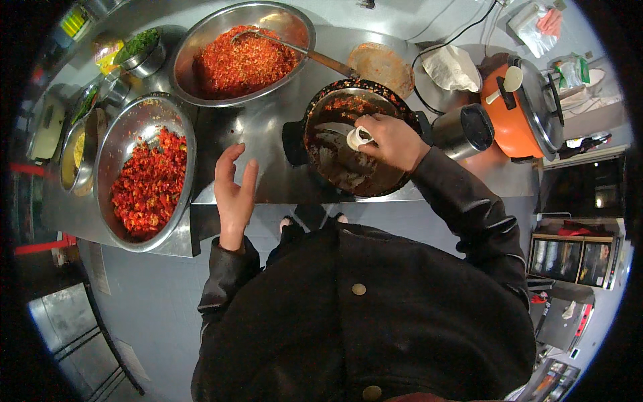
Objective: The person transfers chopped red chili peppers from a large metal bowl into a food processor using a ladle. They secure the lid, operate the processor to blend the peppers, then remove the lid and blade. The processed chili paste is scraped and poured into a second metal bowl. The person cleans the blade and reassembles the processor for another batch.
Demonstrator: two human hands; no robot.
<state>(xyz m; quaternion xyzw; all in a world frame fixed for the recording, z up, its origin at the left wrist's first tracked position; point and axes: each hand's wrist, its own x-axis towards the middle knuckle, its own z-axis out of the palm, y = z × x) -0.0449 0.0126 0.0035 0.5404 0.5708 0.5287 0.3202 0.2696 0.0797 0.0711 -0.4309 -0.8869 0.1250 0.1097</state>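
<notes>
My right hand (394,141) holds a white plastic part (359,137), which looks like the blade hub of a food chopper. It is over the mouth of a round, dark-rimmed steel bowl (329,173) with side handles. Chopped red chili bits stick to this bowl's inner wall and rim, and its bottom looks dark and wet. My left hand (235,193) is empty with fingers apart, near the counter's front edge. Left of it stands a large steel basin (104,193) with coarsely chopped red chili (150,186).
Another steel basin (182,85) at the back holds finer chopped chili and a wooden-handled ladle (331,63). A stained round lid (384,65), a steel cylinder (454,133) and an orange pot (512,120) stand right. Bowls of chopped greens (140,47) are far left.
</notes>
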